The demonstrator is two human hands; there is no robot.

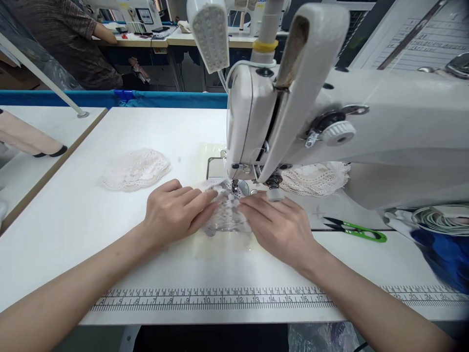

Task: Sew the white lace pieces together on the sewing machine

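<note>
A sheer piece of white lace lies under the needle area of a white sewing machine. My left hand grips the lace's left edge, thumb and fingers pressed together. On the other side, my right hand holds the right edge near the presser foot, its fingers closed and partly behind a machine knob. A stack of lace pieces rests behind the needle on the right. More lace lies flat on the table to the left of my left hand.
Green-handled scissors lie right of my right hand. A printed ruler runs along the table's front edge. Rolled white tape and blue fabric sit far right. Beyond the blue-edged table, a person is at another workstation.
</note>
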